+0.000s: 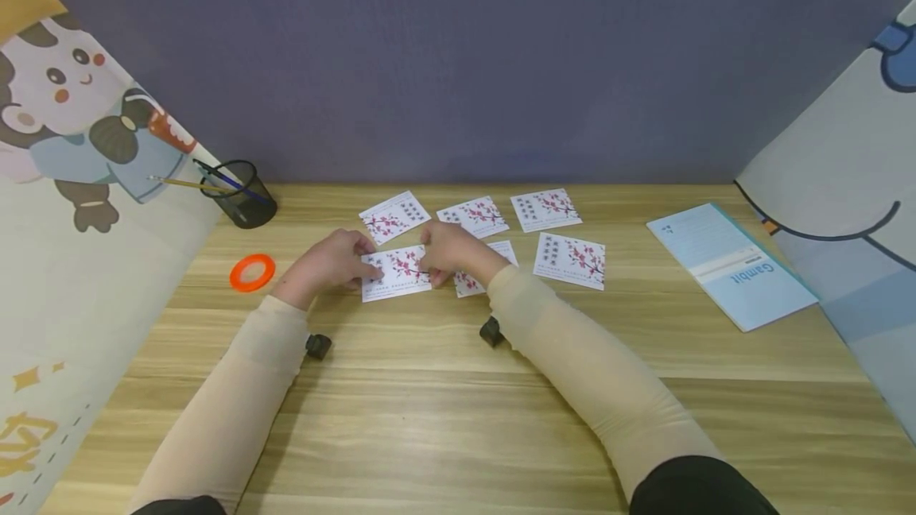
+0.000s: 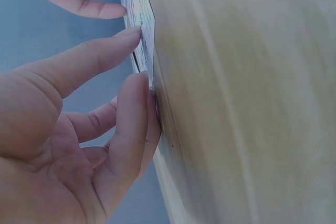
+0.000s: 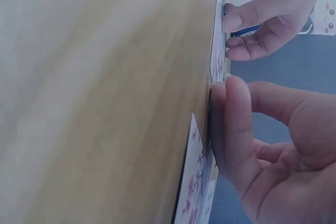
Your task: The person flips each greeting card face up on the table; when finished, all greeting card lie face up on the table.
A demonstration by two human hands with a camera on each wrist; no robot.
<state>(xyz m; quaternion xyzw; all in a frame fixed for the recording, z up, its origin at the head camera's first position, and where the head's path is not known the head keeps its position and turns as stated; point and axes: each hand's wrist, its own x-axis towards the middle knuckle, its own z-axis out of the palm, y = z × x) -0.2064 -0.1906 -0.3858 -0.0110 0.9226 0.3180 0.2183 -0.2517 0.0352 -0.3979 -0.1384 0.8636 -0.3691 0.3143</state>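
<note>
A white card (image 1: pixel 396 275) with pink blossom branches and dark lettering lies between my two hands. My left hand (image 1: pixel 332 262) pinches its left edge, thumb on the printed face and fingers at the border, as the left wrist view shows. At the opposite edge my right hand (image 1: pixel 458 251) pinches the same card with thumb and fingertips. Partly hidden under the right hand is a similar card (image 1: pixel 468 284). Just behind the hands lie two more, a tilted left card (image 1: pixel 386 222) and a middle card (image 1: pixel 478 217).
Farther right are an upper card (image 1: pixel 547 211) and a lower card (image 1: pixel 570 261). A light-blue notebook (image 1: pixel 733 265) lies at the right. An orange ring (image 1: pixel 252 272) sits left of the left hand, and a black mesh pen cup (image 1: pixel 250 209) stands behind it by the wall.
</note>
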